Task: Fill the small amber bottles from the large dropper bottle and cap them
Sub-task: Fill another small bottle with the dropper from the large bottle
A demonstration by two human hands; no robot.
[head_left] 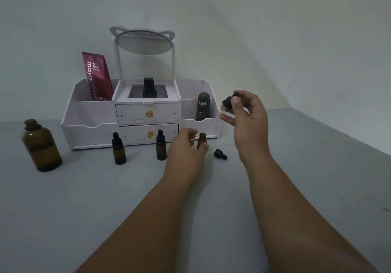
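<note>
Right now left fingers [203, 145] pinch the open small bottle [202, 140]; right fingers [234, 103] hold the dropper [229, 101] above.

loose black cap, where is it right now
In the head view the loose black cap lies on its side on the grey table, just right of the open small bottle and below the raised right hand.

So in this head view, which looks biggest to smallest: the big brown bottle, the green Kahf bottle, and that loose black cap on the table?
1. Big brown bottle
2. Green Kahf bottle, though it stands farther back
3. Loose black cap
</note>
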